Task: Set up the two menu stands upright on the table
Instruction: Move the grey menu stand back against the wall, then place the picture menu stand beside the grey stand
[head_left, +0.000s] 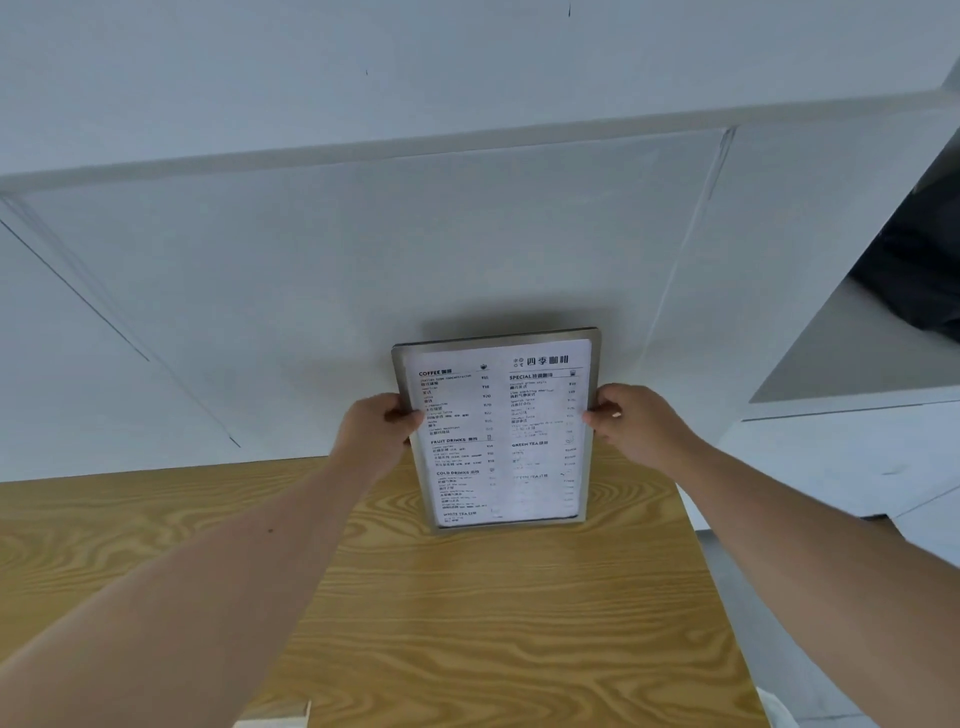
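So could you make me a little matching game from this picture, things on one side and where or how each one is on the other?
Things:
1. menu stand
2. left hand
3. right hand
4. table

Descriptions:
A. wood-grain surface
B. grip on the frame's right edge
C. held upright, print facing the camera
D. grip on the frame's left edge

Pairs: 1-C, 2-D, 3-B, 4-A

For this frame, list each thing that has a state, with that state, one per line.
Menu stand: upright, printed side facing the camera, bottom edge at the wooden table, held on both sides.
Left hand: grip closed on the stand's left edge.
Right hand: grip closed on its right edge.
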